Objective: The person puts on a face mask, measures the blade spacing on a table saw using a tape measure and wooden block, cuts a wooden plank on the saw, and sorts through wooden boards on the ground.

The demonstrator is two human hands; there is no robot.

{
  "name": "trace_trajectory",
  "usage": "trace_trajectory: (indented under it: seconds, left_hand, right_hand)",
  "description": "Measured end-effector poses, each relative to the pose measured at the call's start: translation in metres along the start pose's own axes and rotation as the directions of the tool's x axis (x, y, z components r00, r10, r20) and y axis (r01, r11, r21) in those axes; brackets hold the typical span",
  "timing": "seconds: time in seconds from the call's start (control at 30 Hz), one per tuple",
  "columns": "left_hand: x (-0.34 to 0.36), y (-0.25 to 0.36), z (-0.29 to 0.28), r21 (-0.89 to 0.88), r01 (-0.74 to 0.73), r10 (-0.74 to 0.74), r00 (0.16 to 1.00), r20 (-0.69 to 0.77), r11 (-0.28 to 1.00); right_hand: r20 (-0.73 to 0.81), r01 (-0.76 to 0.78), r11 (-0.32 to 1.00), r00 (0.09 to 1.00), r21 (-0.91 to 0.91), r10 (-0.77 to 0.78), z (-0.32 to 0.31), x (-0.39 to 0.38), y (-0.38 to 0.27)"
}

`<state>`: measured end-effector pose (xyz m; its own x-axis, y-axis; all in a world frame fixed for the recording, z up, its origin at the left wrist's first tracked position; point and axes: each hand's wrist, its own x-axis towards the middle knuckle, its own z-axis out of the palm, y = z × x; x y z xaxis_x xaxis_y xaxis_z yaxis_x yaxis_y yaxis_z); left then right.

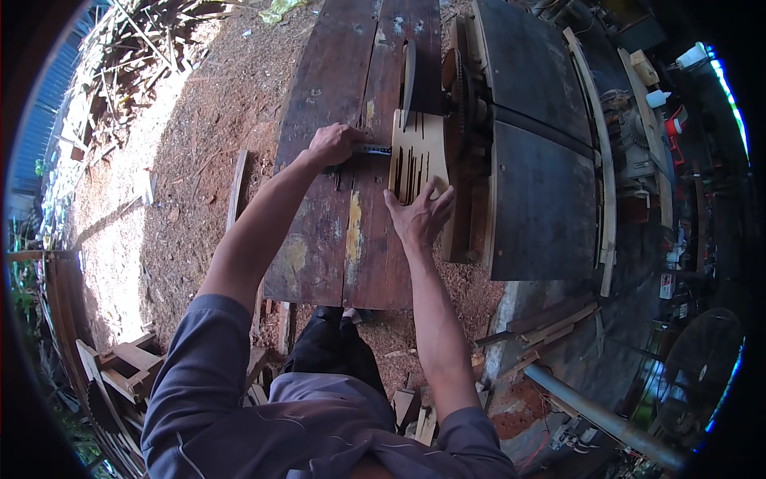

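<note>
Two hands steady a slotted board [416, 156] against the blade [408, 84]: right hand [420, 215] flat and open, left hand [335, 144] seemingly closed on a guide [372, 149].

A slotted board [416, 152] lies on the bench [335, 239], with the saw blade [408, 80] just beyond it at twelve o'clock. The right hand [420, 215] rests on its near end at six o'clock; the left hand [333, 144] sits at nine o'clock, a dark tool [372, 149] between them.
</note>
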<state>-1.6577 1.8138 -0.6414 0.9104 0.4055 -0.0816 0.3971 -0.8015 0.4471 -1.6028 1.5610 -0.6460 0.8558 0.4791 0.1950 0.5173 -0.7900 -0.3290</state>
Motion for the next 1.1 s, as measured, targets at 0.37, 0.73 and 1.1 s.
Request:
trace_trajectory:
  seconds: [0.37, 0.73, 1.1]
  left_hand:
    - [-0.002, 0.003, -0.001, -0.013, 0.036, -0.035, 0.999, 0.014, 0.999]
    - [-0.002, 0.005, -0.003, -0.043, 0.029, -0.029, 1.0, -0.002, 0.999]
    - [-0.003, 0.011, -0.006, -0.014, 0.018, -0.018, 1.0, 0.01, 1.0]
  right_hand:
    - [0.015, -0.005, 1.0, 1.0, 0.004, 0.005, 0.0, 0.002, -0.001]
    - [0.052, -0.039, 0.999, 0.998, -0.013, 0.04, 0.002, 0.008, -0.004]
    - [0.013, 0.001, 1.0, 1.0, -0.005, -0.001, 0.002, 0.01, -0.002]
